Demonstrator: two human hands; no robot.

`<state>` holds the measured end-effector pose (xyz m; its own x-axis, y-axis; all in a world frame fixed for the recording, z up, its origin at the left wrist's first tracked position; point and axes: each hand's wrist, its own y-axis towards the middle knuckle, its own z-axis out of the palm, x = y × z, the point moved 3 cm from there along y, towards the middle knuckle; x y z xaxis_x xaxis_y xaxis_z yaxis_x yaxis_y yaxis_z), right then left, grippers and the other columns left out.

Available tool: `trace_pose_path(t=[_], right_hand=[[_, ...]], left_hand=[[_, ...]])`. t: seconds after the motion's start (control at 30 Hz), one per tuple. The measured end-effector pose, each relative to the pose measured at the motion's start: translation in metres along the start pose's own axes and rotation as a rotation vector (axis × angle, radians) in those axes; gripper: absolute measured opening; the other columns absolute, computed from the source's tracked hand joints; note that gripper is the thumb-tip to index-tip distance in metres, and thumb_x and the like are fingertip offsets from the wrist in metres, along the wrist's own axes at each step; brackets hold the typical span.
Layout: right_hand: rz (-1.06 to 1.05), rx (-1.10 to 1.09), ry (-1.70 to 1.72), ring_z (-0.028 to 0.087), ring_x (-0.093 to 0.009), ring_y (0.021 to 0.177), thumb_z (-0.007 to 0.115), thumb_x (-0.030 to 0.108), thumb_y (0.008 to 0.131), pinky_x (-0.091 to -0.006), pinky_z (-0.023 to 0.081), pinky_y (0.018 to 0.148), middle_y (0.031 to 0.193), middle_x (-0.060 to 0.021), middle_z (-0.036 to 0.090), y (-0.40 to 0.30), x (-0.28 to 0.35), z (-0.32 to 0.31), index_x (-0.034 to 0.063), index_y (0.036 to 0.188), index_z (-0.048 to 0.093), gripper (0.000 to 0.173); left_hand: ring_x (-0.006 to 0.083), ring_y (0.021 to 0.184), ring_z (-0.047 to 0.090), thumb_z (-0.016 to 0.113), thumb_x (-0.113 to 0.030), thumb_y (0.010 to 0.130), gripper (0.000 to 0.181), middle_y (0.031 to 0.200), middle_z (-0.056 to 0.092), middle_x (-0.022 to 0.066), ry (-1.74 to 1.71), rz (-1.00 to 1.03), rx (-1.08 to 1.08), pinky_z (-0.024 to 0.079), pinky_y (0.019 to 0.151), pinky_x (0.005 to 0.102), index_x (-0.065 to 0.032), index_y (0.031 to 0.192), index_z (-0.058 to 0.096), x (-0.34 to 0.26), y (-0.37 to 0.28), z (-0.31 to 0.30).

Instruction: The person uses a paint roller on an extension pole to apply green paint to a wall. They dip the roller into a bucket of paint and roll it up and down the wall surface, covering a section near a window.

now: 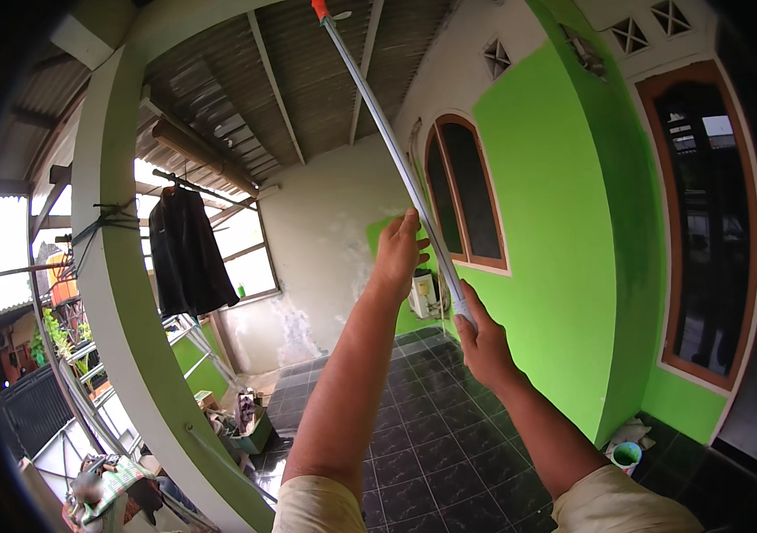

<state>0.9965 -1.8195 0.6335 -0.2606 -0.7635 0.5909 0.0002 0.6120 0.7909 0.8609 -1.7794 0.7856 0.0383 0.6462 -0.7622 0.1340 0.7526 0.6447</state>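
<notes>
A long silver metal pole (385, 123) slants up across the view, with an orange-red piece (320, 9) at its top end, cut off by the upper edge. My right hand (490, 346) is closed around the pole's pale lower grip. Higher up, my left hand (400, 250) is beside the shaft with thumb and fingers apart; whether it touches the metal is hard to tell. Behind the pole stands a wall painted bright green (545, 220), with bare off-white plaster above the paint. An arched brown-framed window (468, 196) is set in this wall.
A pale pillar (118, 280) rises at left, near a dark hanging garment (188, 253). Black tiles (412, 426) cover the floor. A paint bucket (626, 456) sits at lower right by a cloth. A green box (253, 432) of items and a metal ladder (198, 350) are at left. Corrugated roofing (218, 100) hangs overhead.
</notes>
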Motion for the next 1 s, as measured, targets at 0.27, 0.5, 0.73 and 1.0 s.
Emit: trace_pose_path(t=[0.27,0.5,0.73,1.0], right_hand=[[-0.082,-0.034,0.036,0.071,-0.022,0.090,0.052,0.014,0.107,-0.0330,0.054,0.077,0.120,-0.0229,0.068,-0.100,-0.040,-0.005,0.0059,0.157,0.037,0.052],[-0.113,0.003,0.190,0.047,-0.004,0.060,0.049,0.013,0.109,-0.0249,0.046,0.054,0.081,0.0020,0.054,-0.111,-0.040,-0.007,0.0116,0.160,0.034,0.053],[-0.046,0.042,0.164,0.066,-0.027,0.102,0.051,0.018,0.108,-0.0352,0.053,0.082,0.124,-0.0230,0.062,-0.090,-0.025,-0.014,0.0089,0.158,0.036,0.053],[-0.149,-0.007,0.178,0.055,-0.014,0.077,0.050,0.016,0.109,-0.0295,0.047,0.067,0.098,-0.0094,0.060,-0.061,-0.011,-0.025,0.0124,0.159,0.036,0.052]], left_hand=[[0.0280,0.098,0.067,0.051,-0.015,0.107,0.023,0.115,0.060,0.0177,-0.088,-0.043,0.073,0.062,0.085,0.0438,0.0045,0.119,0.051,0.028,-0.038,0.032],[0.0253,0.092,0.067,0.050,-0.008,0.105,0.018,0.109,0.060,0.0146,-0.072,0.069,0.000,0.066,0.081,0.0414,0.0044,0.118,0.052,0.030,-0.052,0.042],[0.0248,0.093,0.064,0.049,-0.011,0.106,0.022,0.108,0.058,0.0151,-0.010,0.112,-0.024,0.065,0.081,0.0427,0.0064,0.119,0.052,0.008,-0.035,0.043],[0.0273,0.092,0.064,0.050,-0.012,0.106,0.021,0.109,0.056,0.0173,-0.003,0.152,-0.071,0.065,0.080,0.0466,0.0066,0.115,0.051,-0.012,-0.013,0.048]])
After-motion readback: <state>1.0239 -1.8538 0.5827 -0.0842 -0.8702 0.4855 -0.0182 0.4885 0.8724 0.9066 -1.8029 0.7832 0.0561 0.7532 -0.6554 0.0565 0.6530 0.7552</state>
